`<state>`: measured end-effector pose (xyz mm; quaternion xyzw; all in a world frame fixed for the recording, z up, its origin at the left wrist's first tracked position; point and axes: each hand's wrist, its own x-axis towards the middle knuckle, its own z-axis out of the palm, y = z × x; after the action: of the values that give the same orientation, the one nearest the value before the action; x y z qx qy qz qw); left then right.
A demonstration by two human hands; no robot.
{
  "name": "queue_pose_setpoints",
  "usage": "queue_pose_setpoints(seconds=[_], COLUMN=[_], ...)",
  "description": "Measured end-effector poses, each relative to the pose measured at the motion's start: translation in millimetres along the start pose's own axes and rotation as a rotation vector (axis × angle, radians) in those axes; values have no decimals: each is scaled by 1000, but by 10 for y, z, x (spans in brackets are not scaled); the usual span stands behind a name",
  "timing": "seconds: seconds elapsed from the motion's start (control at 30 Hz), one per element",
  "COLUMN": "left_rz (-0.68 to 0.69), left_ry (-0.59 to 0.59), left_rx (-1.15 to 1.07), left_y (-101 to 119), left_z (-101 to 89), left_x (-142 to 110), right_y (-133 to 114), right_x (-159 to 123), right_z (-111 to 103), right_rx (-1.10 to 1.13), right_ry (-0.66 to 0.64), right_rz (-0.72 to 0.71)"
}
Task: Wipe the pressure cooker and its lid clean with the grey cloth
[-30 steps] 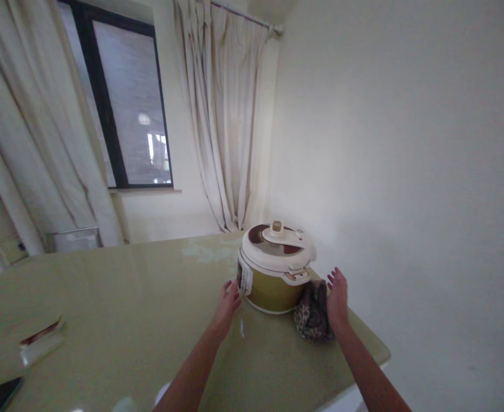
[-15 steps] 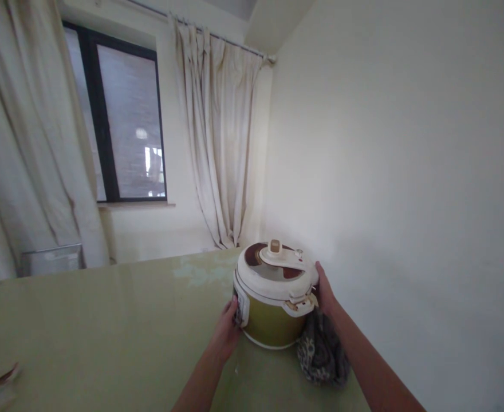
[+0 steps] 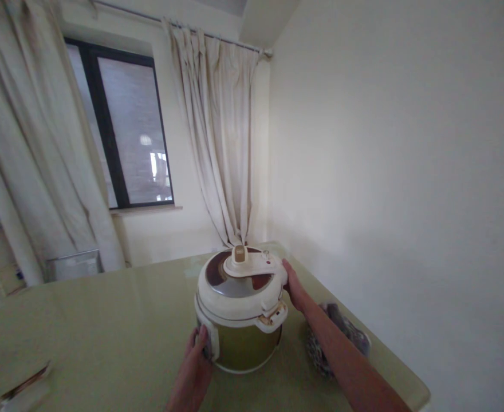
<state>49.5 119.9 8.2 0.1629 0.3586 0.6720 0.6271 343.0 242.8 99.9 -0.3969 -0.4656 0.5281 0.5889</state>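
Note:
An olive-green electric pressure cooker [image 3: 243,343] with a cream lid [image 3: 235,294] stands on the pale green table [image 3: 106,320]. My left hand [image 3: 196,363] presses against the cooker's near left side, fingers wrapped on its side handle. My right hand [image 3: 294,286] grips the far right edge of the lid rim, fingers hidden behind it. A patterned dark cloth [image 3: 342,337] lies on the table under my right forearm, to the right of the cooker.
A white wall runs close along the table's right edge. Cream curtains [image 3: 221,137] and a dark-framed window [image 3: 123,126] stand behind the table. A flat packet [image 3: 24,386] lies at the table's near left.
Both hands closed onto the cooker's sides, and the cooker has slid toward me and to the left, away from the cloth and the wall corner.

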Motion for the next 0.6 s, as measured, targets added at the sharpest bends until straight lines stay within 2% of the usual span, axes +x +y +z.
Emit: queue_pose_setpoints(seconds=[0.1, 0.2, 0.27, 0.33, 0.4, 0.47, 0.53, 0.6], left_rz=[102, 187, 239, 293, 396, 539, 670, 730], left_ry=[116, 264, 321, 304, 247, 190, 141, 113], left_rx=[30, 94, 177, 302, 434, 539, 594, 610], left_y=[83, 130, 163, 186, 172, 109, 27, -19], left_z=[-394, -668, -754, -777, -761, -728, -692, -657], left_x=[-70, -108, -140, -189, -244, -283, -290, -271], right_y=[120, 202, 217, 209, 203, 227, 288, 365], right_x=[38, 104, 141, 137, 66, -81, -289, -524], right_z=[472, 823, 955, 972, 828, 490, -20, -606], right_rx=[41, 78, 72, 19, -131, -424, -836, -1172], right_ry=[-68, -189, -248, -276, -258, -155, 56, 246], right_rz=[73, 89, 95, 103, 57, -95, -326, -438])
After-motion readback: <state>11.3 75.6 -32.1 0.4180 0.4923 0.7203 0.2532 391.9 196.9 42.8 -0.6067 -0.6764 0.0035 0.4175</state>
